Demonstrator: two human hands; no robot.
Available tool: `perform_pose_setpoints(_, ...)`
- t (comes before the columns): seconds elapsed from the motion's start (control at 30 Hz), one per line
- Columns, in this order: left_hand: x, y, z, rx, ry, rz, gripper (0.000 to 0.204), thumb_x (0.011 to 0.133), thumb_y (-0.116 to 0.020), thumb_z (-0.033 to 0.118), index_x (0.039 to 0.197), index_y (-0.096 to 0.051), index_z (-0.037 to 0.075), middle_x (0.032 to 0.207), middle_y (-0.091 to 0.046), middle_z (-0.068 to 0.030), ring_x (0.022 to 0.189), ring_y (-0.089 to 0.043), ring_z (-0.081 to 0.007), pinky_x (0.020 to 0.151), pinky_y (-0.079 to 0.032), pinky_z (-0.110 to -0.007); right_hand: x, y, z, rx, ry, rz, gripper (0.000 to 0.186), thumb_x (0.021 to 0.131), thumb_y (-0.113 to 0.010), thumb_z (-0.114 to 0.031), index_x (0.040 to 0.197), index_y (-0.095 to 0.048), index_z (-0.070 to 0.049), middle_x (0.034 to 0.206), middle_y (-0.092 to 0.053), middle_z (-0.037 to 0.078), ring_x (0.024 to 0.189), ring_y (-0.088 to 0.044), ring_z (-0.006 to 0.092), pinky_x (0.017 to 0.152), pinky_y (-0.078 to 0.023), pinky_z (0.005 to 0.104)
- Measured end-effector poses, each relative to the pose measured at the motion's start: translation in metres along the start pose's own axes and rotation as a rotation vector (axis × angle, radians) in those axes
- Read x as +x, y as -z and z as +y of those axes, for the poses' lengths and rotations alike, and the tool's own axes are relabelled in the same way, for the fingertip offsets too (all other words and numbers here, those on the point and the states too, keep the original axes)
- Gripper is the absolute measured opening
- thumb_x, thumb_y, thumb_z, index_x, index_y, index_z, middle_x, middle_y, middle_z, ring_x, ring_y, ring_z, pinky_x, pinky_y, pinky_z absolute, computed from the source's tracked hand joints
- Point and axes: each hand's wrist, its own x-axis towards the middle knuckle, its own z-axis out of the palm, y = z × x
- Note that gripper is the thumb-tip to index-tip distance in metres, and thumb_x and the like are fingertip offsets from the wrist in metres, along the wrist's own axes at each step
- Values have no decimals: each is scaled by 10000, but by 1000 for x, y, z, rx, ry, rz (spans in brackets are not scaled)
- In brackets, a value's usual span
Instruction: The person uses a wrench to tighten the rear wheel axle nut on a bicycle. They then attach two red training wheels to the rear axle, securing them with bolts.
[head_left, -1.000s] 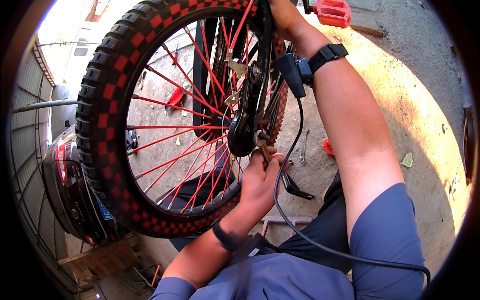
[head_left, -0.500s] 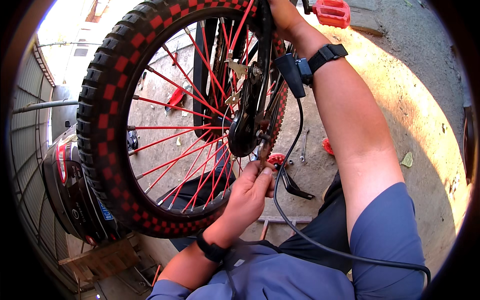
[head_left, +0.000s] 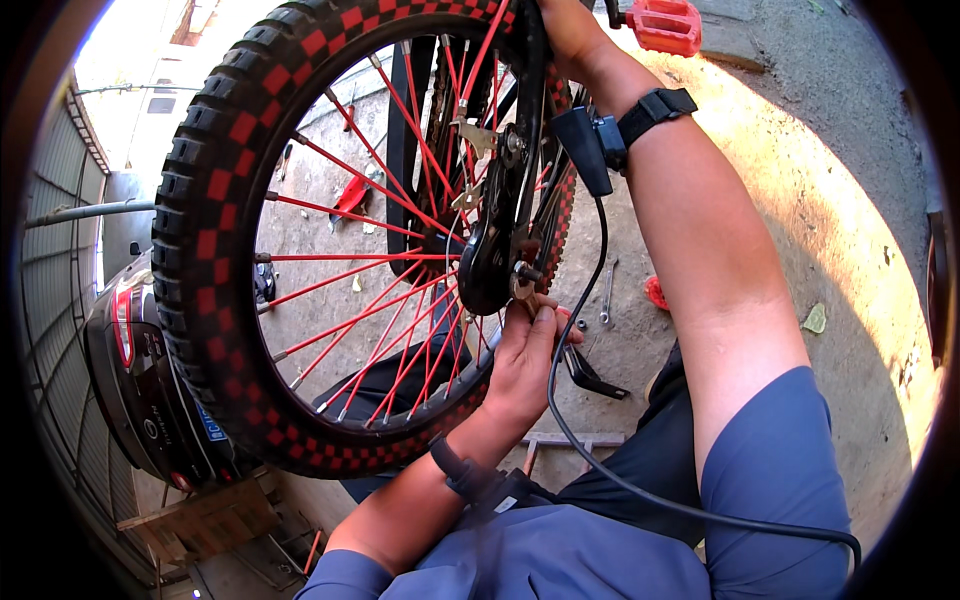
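A bicycle wheel (head_left: 206, 240) with red spokes and a red-and-black checked tyre stands in front of me. At its hub is a black rounded cover (head_left: 486, 265), with an axle end (head_left: 527, 270) sticking out. My left hand (head_left: 528, 348) is closed, thumb and fingers pinching a small metal wrench (head_left: 523, 288), its head against the axle end. Most of the wrench's handle is hidden by the fingers. My right hand (head_left: 572, 35) rests against the black frame tube (head_left: 533, 85) at the top edge; its fingers are out of sight.
A black cable (head_left: 577, 440) runs from a device on my right wrist across my lap. On the concrete lie another wrench (head_left: 609, 285), a nut (head_left: 604, 317) and a leaf (head_left: 815, 319). A red pedal (head_left: 664, 26) sits upper right. A dark car (head_left: 150, 380) is parked at left.
My left hand has moved up and slightly right, bringing the wrench head to the axle end. The right hand and the wheel have stayed in place.
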Motion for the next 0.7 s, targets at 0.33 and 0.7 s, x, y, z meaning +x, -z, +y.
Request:
perform_pose_setpoints(0.33,-20,1,94,-20,459,8,276,1038,-504,131,1292,-504,24,875,-576,-27,735,-557,-113,669,-473,-258,-3,0,-5,1,14,25,743,957,-503,-708,1044,-729,-5,937,-724,75,848,-666,172,838,-528,291)
perform_pose_setpoints(0.7,-19,4,54,-138,216,113,201,1037,-571,163,1169,-583,11,688,-456,16,595,-424,-73,537,-366,-232,3,0,1,156,-27,-120,681,997,-484,-652,999,-733,-19,863,-724,55,753,-666,159,745,-545,272)
